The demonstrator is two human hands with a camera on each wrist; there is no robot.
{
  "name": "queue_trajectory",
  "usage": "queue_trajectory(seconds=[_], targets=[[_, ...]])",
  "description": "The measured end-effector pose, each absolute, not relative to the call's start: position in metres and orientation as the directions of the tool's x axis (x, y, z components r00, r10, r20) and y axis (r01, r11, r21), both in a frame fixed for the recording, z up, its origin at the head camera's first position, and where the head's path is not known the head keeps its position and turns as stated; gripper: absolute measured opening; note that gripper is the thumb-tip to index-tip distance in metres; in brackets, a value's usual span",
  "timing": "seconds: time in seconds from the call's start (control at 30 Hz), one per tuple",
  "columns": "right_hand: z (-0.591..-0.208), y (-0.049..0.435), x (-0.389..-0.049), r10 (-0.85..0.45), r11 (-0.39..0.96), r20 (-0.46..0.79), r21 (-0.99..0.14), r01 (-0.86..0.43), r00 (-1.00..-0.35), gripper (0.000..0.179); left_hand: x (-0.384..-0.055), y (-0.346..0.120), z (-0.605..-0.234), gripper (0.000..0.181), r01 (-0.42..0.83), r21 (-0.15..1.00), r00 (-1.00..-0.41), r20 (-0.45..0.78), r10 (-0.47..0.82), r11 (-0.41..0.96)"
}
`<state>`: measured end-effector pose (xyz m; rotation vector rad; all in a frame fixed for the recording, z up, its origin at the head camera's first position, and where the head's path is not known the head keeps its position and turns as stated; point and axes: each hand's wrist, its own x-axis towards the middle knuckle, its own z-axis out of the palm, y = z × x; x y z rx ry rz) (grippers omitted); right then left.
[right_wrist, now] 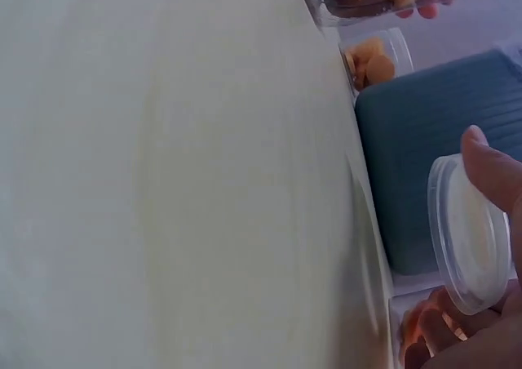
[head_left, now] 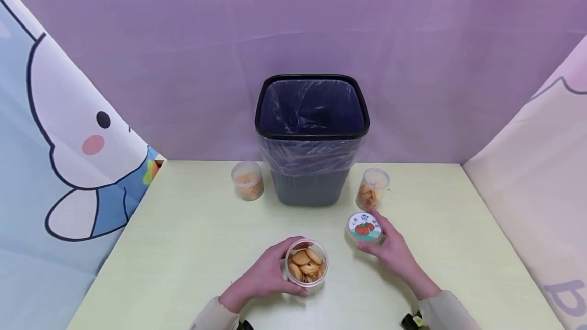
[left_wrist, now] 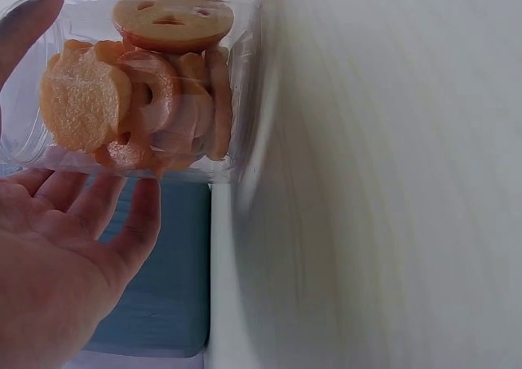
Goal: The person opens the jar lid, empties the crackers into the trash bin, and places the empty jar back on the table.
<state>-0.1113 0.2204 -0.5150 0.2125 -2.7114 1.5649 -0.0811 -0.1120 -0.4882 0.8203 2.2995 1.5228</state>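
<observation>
A clear plastic jar of cookies (head_left: 308, 264) stands uncovered in my left hand (head_left: 268, 271), whose thumb and fingers curve round its side. Through the wall in the left wrist view, round and shaped cookies (left_wrist: 86, 100) show. My right hand (head_left: 394, 248) pinches a round lid (head_left: 364, 227) by its edge, to the right of the jar. Tomatoes are printed on the lid's top; its pale underside faces the right wrist camera. Just beyond the right fingertips is a second open jar of cookies (head_left: 373, 187).
A dark bin (head_left: 312, 187) with a clear liner stands at the back middle of the pale table (head_left: 183, 248). Left of it sits a third open cookie jar (head_left: 248, 181). Purple cloth (head_left: 183, 65) hangs behind, and printed cloths flank both sides.
</observation>
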Motion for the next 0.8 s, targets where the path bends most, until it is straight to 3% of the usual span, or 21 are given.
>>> queue_trajectory(seconds=[0.23, 0.8], targets=[[-0.5181, 0.2223, -0.1138, -0.119, 0.537, 0.009, -0.841, -0.072, -0.993, 0.101, -0.0817, -0.1122, -0.4884, 0.094, 0.319, 0.901, -0.803, 0.091, 0.589, 0.294], [-0.5227, 0.2222, -0.1167, -0.153, 0.640, 0.033, -0.758, -0.125, -0.988, 0.106, -0.0835, -0.1114, -0.4913, 0.093, 0.324, 0.904, -0.794, 0.100, 0.599, 0.279]])
